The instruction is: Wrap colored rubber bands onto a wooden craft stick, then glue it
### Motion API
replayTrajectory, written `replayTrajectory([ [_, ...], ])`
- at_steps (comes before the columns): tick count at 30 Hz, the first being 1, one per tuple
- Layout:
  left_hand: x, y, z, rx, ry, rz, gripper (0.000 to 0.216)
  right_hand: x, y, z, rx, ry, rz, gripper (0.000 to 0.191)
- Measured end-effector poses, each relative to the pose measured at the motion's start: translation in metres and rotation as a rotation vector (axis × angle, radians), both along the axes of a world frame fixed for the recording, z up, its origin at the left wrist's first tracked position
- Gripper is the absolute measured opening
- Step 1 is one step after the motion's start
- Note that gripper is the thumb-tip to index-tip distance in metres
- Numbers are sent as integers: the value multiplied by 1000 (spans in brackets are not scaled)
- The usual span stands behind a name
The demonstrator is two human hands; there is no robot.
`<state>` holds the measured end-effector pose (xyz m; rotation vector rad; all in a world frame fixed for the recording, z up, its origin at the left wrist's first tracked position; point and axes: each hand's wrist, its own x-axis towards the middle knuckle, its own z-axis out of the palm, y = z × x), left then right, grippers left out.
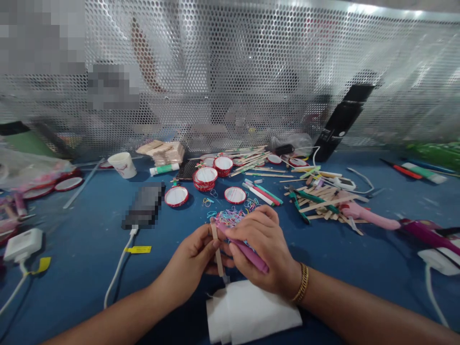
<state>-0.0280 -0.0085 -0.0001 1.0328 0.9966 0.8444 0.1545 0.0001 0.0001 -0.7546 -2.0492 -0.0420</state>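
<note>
My left hand [197, 254] pinches a flat wooden craft stick [216, 249], which stands nearly upright between thumb and fingers. In my right hand [260, 244] is a pink pen-shaped tool [251, 256], gripped like a pen. Its front end is close to the top of the stick; whether they touch I cannot tell. A gold bracelet [304, 282] circles my right wrist. Just beyond both hands lies a pile of small colourful rubber bands [230, 216]. White folded paper [255, 314] lies under my hands, nearer to me.
Red-rimmed round lids [176, 196] lie beyond my hands, with felt-tip pens [264, 192] beside them. Craft sticks and pliers [300, 206] are heaped at right. A phone [143, 206] with a white cable lies left, near a paper cup [122, 165]. A perforated metal screen [230, 72] borders the back.
</note>
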Motion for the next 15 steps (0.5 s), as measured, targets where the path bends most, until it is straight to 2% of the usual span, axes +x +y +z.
replayTrajectory([
  [15, 2, -1, 2, 87, 42, 9, 33, -1, -2, 0, 6, -46, -23, 7],
])
